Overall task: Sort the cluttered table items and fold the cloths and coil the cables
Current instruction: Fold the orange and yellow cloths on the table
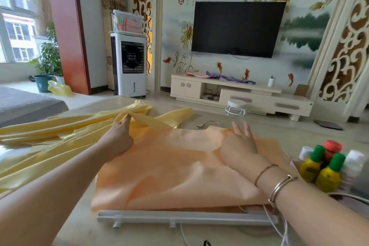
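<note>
We see the yellow cloth point(60, 132) sprawled over the table's point(83, 223) left, the orange cloth point(169, 168) folded at centre. Our left hand point(117, 140) pinches a yellow fold; our right hand point(239, 148) presses flat, fingers straight, on the orange. Bottles point(323, 166) stand right.

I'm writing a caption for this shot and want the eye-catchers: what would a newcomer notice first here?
First, the orange cloth spread across the middle of the table, with the right hand flat on it and the left hand at its left edge, touching the yellow cloth. That yellow cloth sprawls crumpled to the left. At the right edge, bright-capped bottles cluster together.
</note>
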